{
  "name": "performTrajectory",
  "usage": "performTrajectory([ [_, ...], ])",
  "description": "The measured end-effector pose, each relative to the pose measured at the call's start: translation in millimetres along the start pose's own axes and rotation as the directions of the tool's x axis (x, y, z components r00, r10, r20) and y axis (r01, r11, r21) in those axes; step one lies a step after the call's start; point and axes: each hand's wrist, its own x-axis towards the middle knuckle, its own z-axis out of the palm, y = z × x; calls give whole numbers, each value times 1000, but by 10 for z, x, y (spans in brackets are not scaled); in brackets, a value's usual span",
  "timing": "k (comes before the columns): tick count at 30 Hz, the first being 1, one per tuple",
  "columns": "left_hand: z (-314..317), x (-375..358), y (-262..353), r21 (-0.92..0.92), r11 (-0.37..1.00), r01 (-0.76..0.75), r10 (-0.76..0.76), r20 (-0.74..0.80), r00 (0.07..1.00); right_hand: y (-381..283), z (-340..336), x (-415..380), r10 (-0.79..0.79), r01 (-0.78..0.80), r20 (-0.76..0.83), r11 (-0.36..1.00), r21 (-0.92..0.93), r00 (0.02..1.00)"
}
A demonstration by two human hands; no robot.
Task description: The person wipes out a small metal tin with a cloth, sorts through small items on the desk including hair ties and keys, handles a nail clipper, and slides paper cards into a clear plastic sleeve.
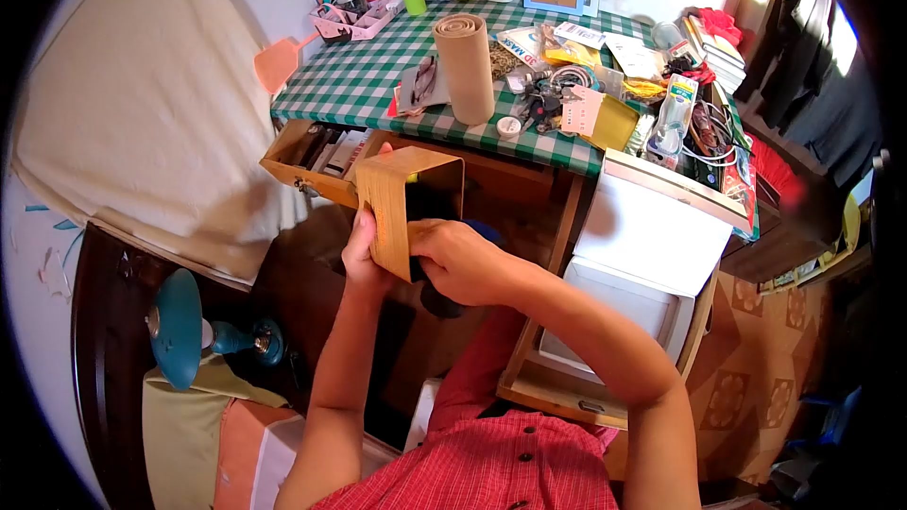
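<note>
A tan, wood-coloured box (383, 212) is tilted in front of me, its open side turned to the right. My left hand (363, 250) grips it from the left and underneath, the fingertips showing past its top corner. Bent at the wrist, my right hand (463, 260) has its fingers curled at the lower edge of the opening, where the fingertips are hidden. Something black shows inside the box, and a dark rounded shape (440, 302) hangs just below my right hand. What the right fingers hold I cannot tell.
Behind stands a table with a green checked cloth (345, 85), bearing a brown roll (463, 71), cables and packets. Its left drawer (307, 170) is pulled out. At right, an open drawer (605, 406) holds a white box (652, 246) with its lid up. A teal lamp (179, 331) lies left.
</note>
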Motion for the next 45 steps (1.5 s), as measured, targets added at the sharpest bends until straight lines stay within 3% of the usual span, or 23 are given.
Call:
performTrajectory([
  [3, -18, 32, 0, 120, 992, -43, 48, -45, 998, -112, 75, -36, -71, 68, -125, 997, -21, 990],
  [6, 94, 15, 76, 167, 981, -101, 102, 6, 995, -254, 53, -103, 20, -49, -55, 807, -588, 998],
  [10, 51, 9, 34, 173, 982, -74, 76, -9, 997, -223, 90, -92, 86, -99, -56, 674, -732, 995],
  [12, 124, -19, -20, 141, 988, -69, 76, -44, 996, -152, 58, -13, -127, -159, -314, 654, -740, 941],
  [13, 157, -39, -36, 103, 993, -64, 72, -82, 994, -140, 13, 10, -125, -164, -319, 652, -740, 940],
  [16, 142, -104, -112, 23, 999, -39, 40, -66, 997, -118, -84, 83, -179, 91, -311, 956, -278, 933],
  [17, 145, -127, -116, 20, 999, -45, 46, -45, 998, -142, -100, 76, -181, 95, -308, 957, -274, 934],
  [18, 126, -142, -109, 51, 998, -42, 46, -89, 995, -207, -150, 58, -33, 24, -288, 999, -34, 957],
  [20, 110, -124, -71, 43, 998, -47, 48, -28, 998, -179, -123, 54, 173, -52, -186, 852, 521, 967],
  [23, 55, -61, -36, 28, 995, -100, 100, 3, 995, -226, 7, 23, 254, -45, -182, 688, 724, 950],
  [25, 59, -48, 66, 125, 992, -6, 13, -56, 998, -389, -110, 3, 225, -175, -110, 921, 347, 968],
  [28, 90, 36, 56, 129, 991, -41, 39, 24, 999, -333, -134, -58, 229, -231, 31, 962, 148, 973],
  [29, 82, 26, 49, 152, 987, -52, 42, 66, 997, -329, -136, -74, 182, -171, 62, 973, -157, 981],
  [30, 84, 28, 51, 117, 993, -33, 29, 38, 999, -321, -131, -90, 144, -82, 106, 893, -443, 984],
  [31, 102, 40, 54, 118, 992, -34, 29, 40, 999, -257, -99, -113, 143, -82, 105, 892, -444, 984],
  [33, 141, 43, 58, 260, 965, -39, 21, 72, 997, -131, -24, -174, -6, 31, 36, 664, -747, 999],
  [35, 127, 56, 69, 285, 959, 1, -21, 68, 997, -102, -56, -193, -7, 73, 85, 592, -803, 996],
  [37, 145, 5, 48, 147, 988, 50, -44, -39, 998, -137, -29, -209, 153, 144, 184, 239, -960, 971],
  [39, 125, -39, 0, 136, 987, 85, -78, -58, 995, -75, -116, -146, 95, -4, 10, 141, -990, 995],
  [41, 165, -75, -38, 129, 973, 193, -170, -171, 970, -83, -126, -117, 144, 1, 36, 239, -971, 989],
  [42, 161, -67, -44, 103, 971, 213, -195, -161, 967, -80, -131, -104, 144, -1, 34, 234, -972, 989],
  [44, 165, -59, -28, 49, 982, 182, -175, -121, 977, -80, -111, -90, 140, -14, 63, 491, -871, 988],
  [45, 170, -52, -15, -3, 988, 153, -153, -80, 985, -70, -100, -111, 140, -16, 61, 491, -871, 988],
])
